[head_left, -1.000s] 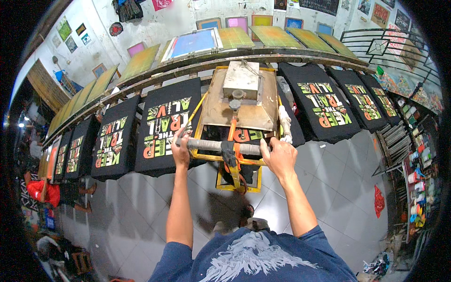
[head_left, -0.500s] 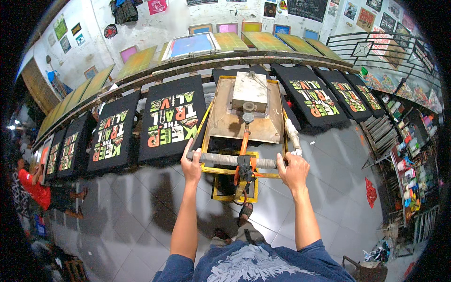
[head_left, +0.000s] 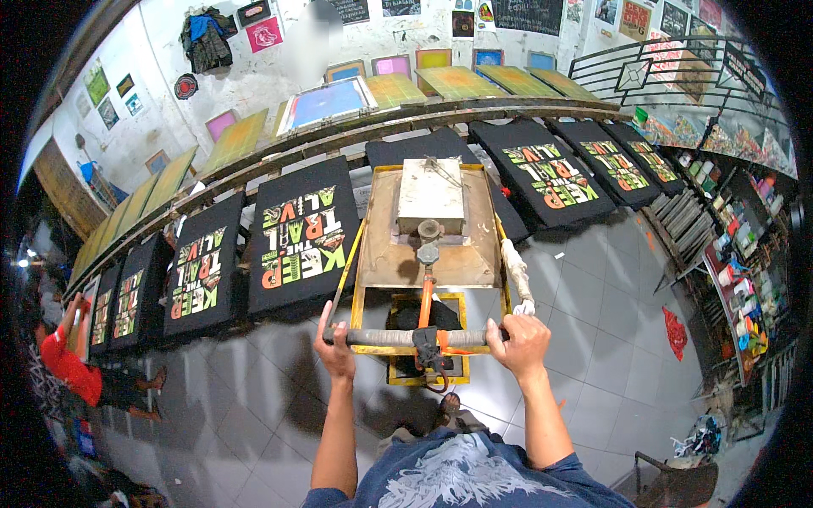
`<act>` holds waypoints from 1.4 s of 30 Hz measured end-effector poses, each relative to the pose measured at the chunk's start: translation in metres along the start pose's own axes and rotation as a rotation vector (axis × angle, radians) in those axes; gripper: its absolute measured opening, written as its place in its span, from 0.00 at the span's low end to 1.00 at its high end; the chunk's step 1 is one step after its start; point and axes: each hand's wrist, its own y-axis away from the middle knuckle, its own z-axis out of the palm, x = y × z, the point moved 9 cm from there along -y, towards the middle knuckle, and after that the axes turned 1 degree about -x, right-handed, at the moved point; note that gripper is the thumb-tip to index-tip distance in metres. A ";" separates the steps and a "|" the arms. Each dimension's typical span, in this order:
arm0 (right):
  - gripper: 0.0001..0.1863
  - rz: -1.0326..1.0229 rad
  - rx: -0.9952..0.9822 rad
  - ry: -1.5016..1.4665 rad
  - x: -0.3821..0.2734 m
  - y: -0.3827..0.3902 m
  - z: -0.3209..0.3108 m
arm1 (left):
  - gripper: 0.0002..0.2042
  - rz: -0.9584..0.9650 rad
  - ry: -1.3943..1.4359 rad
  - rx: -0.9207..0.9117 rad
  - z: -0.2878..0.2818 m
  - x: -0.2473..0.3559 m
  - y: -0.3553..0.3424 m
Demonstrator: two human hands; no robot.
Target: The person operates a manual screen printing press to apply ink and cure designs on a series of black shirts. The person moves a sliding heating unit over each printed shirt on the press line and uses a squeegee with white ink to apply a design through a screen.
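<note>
Beside printed black shirts, hands, wrapped bar.

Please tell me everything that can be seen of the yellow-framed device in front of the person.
The yellow-framed device has a broad, stained, metal-looking hood topped by a pale box. An orange rod runs toward a grey wrapped bar, bound with black and orange material near its middle. White wrapping covers part of the device's right side. The right hand grips the bar's right end; the left hand touches the left end, index finger raised.
</note>
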 end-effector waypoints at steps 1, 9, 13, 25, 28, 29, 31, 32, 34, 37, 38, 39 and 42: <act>0.20 0.002 -0.001 0.001 0.001 0.000 0.000 | 0.30 -0.012 -0.008 -0.018 0.003 0.004 0.001; 0.19 -0.049 -0.006 -0.058 -0.005 -0.001 0.008 | 0.26 -0.058 -0.059 0.065 -0.031 -0.020 -0.009; 0.18 -0.055 0.038 -0.038 0.000 0.006 0.001 | 0.22 0.359 -0.335 0.236 0.001 0.081 -0.026; 0.15 -0.160 -0.005 -0.081 0.001 0.010 0.009 | 0.18 -0.151 -0.848 -0.130 0.053 0.072 -0.027; 0.14 -0.167 0.000 -0.100 0.002 0.009 0.007 | 0.19 -0.162 -0.888 -0.164 0.058 0.075 -0.027; 0.14 -0.170 0.009 -0.115 0.002 0.009 0.005 | 0.19 -0.168 -0.899 -0.178 0.059 0.074 -0.028; 0.14 -0.184 0.007 -0.104 -0.001 0.006 0.005 | 0.20 -0.174 -0.925 -0.181 0.059 0.070 -0.031; 0.14 -0.190 0.006 -0.099 -0.002 0.006 0.005 | 0.20 -0.176 -0.938 -0.184 0.058 0.068 -0.031; 0.13 -0.185 -0.001 -0.088 -0.001 0.009 0.005 | 0.20 -0.166 -0.933 -0.181 0.058 0.069 -0.028; 0.13 -0.180 -0.014 -0.075 -0.002 0.009 0.005 | 0.21 -0.162 -0.935 -0.173 0.058 0.070 -0.029; 0.13 -0.180 -0.020 -0.070 -0.003 0.008 0.004 | 0.21 -0.164 -0.936 -0.170 0.058 0.070 -0.029; 0.13 -0.183 -0.024 -0.069 -0.003 0.007 0.004 | 0.21 -0.156 -0.933 -0.167 0.058 0.069 -0.029; 0.13 -0.184 -0.035 -0.073 -0.004 0.007 0.002 | 0.20 -0.150 -0.936 -0.157 0.056 0.063 -0.029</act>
